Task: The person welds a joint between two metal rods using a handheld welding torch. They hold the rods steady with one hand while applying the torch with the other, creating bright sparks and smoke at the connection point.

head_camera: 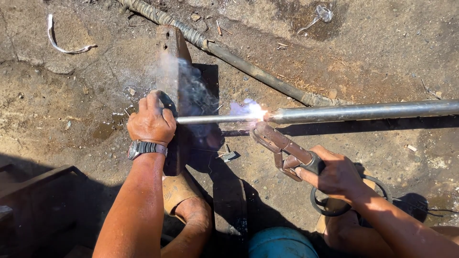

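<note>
Step in hand, as judged from the frame: arc welding of a butt joint between a thin steel rod [205,119] and a thicker steel pipe [363,112]. The left hand [151,120] is closed around the free end of the rod and steadies it level. The right hand [334,175] is closed around the grip of a rusty electrode holder [282,148], whose tip points up at the joint. A bright arc [253,111] burns where rod meets pipe, between the two hands, and smoke rises just right of the left hand.

Next move, as a judgement: the arc needs to travel around the joint, which calls for a steady right hand, a short arc gap and no shift of the rod in the left hand. The wrists and forearms are bare and close to the spatter.

Surface: no bench is in use. The work lies low over bare, cracked ground [382,52] in strong sunlight. A dark metal block [173,62] stands beyond the left hand, under the rod. A wrapped cable [229,55] runs diagonally beyond both hands. A wristwatch [143,148] sits on the left wrist.
</note>
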